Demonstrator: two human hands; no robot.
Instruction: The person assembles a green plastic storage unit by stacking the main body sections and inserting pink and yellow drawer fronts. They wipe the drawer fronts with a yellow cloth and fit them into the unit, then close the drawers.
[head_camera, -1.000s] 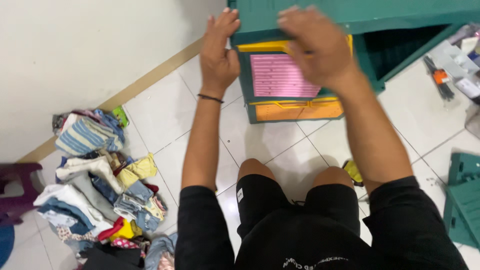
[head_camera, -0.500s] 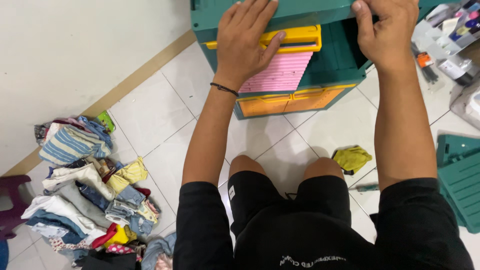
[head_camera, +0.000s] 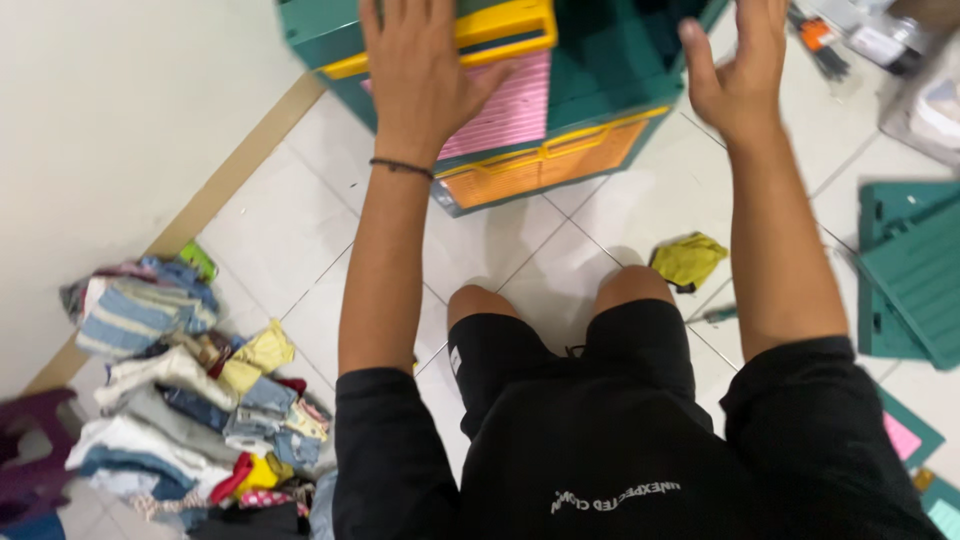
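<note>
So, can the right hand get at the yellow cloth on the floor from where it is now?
Probably yes. The right hand is open and holds nothing, and the yellow cloth lies uncovered on the tiles beside the right knee, with nothing between them.

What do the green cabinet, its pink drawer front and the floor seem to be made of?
Green cabinet: probably moulded plastic, matte, with one even colour throughout. Pink drawer front: likely plastic too, with fine ribs across it. Floor: looks like glazed ceramic tile, pale squares with grout lines and a soft shine. The left hand lies flat against the cabinet front.
</note>
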